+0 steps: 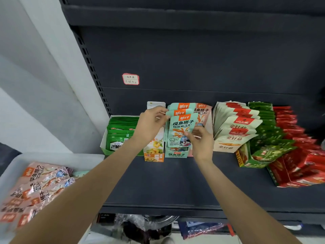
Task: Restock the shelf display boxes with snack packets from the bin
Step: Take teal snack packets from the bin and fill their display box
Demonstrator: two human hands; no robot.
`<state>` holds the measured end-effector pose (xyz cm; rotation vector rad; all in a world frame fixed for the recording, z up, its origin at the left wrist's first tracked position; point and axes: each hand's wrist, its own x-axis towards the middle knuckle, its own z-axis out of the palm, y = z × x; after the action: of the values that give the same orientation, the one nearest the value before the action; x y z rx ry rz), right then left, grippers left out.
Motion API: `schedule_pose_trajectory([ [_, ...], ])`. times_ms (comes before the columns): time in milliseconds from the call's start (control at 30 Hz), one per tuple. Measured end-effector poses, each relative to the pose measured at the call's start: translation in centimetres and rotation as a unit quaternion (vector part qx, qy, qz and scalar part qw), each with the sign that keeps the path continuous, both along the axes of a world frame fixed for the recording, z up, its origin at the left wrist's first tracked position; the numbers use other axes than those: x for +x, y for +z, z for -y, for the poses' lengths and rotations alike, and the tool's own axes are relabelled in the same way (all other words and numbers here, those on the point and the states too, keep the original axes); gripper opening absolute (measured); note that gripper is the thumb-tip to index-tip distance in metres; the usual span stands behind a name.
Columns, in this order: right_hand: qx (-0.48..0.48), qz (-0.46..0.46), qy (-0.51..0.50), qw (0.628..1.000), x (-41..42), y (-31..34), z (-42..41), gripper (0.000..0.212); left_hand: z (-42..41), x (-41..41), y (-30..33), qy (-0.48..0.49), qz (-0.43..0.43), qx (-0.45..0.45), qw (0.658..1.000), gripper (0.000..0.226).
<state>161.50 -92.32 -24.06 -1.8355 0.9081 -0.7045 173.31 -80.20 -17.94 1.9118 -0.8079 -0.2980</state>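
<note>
At the centre of the frame, a fan of mint packets (181, 127) is held above the mint box (176, 154) on the shelf (175, 182): pinched at its upper left by the left hand (151, 124), at its lower right by the right hand (202, 141). The bin (52, 156) (lower left) holds pink packets (35, 187).

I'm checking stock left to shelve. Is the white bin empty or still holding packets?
Still holding packets: pink snack packets lie piled in the white bin at lower left, with a mint one beside them.
</note>
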Motion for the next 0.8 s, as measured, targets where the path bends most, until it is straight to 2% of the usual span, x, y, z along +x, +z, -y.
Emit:
schedule_pose_trajectory([
  [100,-0.02,-0.013,-0.01,1.0,0.1,0.1,0.1,0.022,0.2,-0.3,0.5,0.0,0.01,-0.016,1.0,0.025],
  [300,-0.032,-0.013,-0.006,0.999,0.0,0.0,0.0,0.016,-0.2,-0.5,0.4,0.009,0.019,-0.011,1.0,0.015],
  [567,-0.05,0.008,-0.002,0.999,0.0,0.4,-0.4,0.01,-1.0,-0.5,0.1,0.013,-0.052,-0.033,0.998,0.01],
  [700,-0.014,-0.033,0.014,0.999,-0.9,-1.2,-0.1,0.015,-0.6,-1.0,-0.6,-0.025,-0.078,0.005,0.997,0.008],
  [800,-0.031,-0.033,0.021,0.999,-1.4,-0.8,0.2,0.035,-0.4,-1.3,-0.9,-0.027,-0.086,0.016,0.996,0.008],
])
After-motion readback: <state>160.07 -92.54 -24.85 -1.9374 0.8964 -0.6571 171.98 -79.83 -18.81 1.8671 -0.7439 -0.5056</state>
